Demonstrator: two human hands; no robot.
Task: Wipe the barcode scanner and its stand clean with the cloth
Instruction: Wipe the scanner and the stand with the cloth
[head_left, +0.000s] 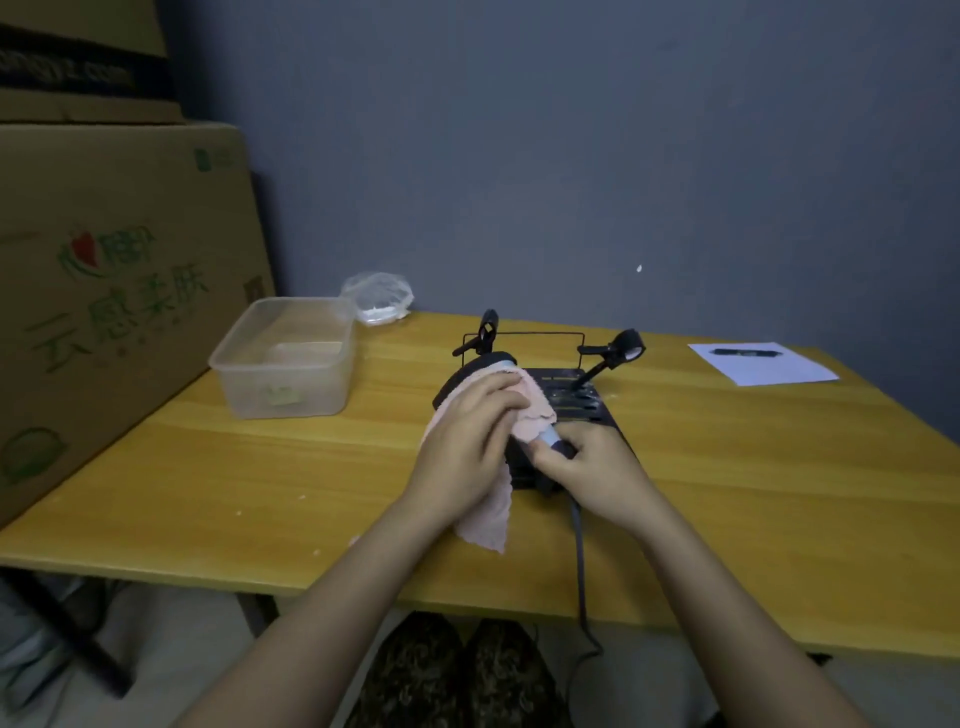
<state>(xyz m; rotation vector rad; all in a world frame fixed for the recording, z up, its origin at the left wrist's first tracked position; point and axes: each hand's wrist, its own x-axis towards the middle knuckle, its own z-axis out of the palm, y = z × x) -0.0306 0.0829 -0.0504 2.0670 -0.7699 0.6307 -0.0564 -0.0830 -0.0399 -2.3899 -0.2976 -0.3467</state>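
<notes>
Brown cardboard box (104, 291) fills the far left, green print on its side, standing against the left edge of the table (260, 467). Table top is yellow wood, set against a grey-blue wall.

Clear plastic tub (285, 358) on the far left part of the table, just beside the box; a crumpled clear bag (376, 299) behind it by the wall.

Black stand (571, 400) near table centre: flat slotted base, thin wire frame at its far edge, two black clamp arms rising from it, one left, one right.

White sheet of paper (761, 362) far right, a dark pen (745, 352) lying on it.

Barcode scanner (550, 447) held just above the near end of the stand, dark body with a pale blue section showing; its grey cable (581, 561) runs toward the near edge and drops off the table.

Pink cloth (524, 410) draped over the scanner's far end, a tail hanging below the left hand (467, 447).

Left hand fingers curled over the cloth, pressing it onto the scanner. Right hand (587, 467) fingers wrapped round the scanner's handle end.
</notes>
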